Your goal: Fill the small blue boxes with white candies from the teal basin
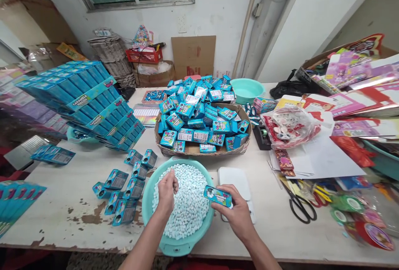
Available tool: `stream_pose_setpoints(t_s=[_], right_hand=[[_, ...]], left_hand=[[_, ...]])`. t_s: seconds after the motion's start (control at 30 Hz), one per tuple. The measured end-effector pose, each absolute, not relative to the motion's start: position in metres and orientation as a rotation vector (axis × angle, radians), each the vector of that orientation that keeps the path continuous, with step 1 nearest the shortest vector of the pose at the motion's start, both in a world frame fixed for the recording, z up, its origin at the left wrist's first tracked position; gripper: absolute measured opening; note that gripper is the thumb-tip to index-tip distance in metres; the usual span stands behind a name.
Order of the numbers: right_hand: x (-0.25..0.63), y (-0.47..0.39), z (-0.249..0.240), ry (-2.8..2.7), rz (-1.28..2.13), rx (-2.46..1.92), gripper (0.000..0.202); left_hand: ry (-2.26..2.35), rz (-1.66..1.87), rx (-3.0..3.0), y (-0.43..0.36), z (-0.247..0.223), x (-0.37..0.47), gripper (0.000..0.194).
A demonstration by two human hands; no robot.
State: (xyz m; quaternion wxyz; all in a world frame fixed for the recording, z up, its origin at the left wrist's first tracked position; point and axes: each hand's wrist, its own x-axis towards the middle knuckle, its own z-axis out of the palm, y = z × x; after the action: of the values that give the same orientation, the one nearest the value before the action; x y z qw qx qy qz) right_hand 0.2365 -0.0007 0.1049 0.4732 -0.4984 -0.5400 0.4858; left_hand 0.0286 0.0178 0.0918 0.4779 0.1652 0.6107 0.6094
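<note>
A turquoise basin (pixel 146 203) full of small pale-blue candies (pixel 187 203) stands before me on the table. Over the candies, my left hand (pixel 167 190) is closed with its fingers curled; what it holds, if anything, is hidden. In my right hand (pixel 235 205) is a small blue candy box (pixel 217 196), gripped between thumb and fingers above the basin's right rim. A white kitchen scale (pixel 235 182) lies partly behind that hand. To the left of the basin, several blue boxes (pixel 124 212) stand in a loose group, some with dark openings on top.
Behind the basin, a cardboard tray (pixel 199 149) is heaped with blue boxes. Tall stacked display cartons (pixel 93 108) lean at left. Black scissors (pixel 301 205), tape rolls (pixel 349 203) and flat packaging (pixel 352 124) crowd the right. An aqua bowl (pixel 247 89) sits at the back.
</note>
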Motion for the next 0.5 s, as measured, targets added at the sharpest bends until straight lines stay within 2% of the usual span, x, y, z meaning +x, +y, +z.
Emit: stream_pose_setpoints(t_s=[0.1, 0.2, 0.5], right_hand=[[0.257, 0.007, 0.095, -1.278, 1.152, -1.292, 0.035], [0.279, 0.016, 0.076, -1.207, 1.065, -1.393, 0.038], [0.324, 0.041, 0.010, -1.075, 1.021, -1.532, 0.039]], left_hand=[[1.581, 1.186, 0.230, 0.012, 0.051, 0.017, 0.049], [1.612, 1.182, 0.195, 0.008, 0.028, 0.015, 0.049], [1.705, 1.212, 0.196, 0.015, 0.018, 0.024, 0.042]])
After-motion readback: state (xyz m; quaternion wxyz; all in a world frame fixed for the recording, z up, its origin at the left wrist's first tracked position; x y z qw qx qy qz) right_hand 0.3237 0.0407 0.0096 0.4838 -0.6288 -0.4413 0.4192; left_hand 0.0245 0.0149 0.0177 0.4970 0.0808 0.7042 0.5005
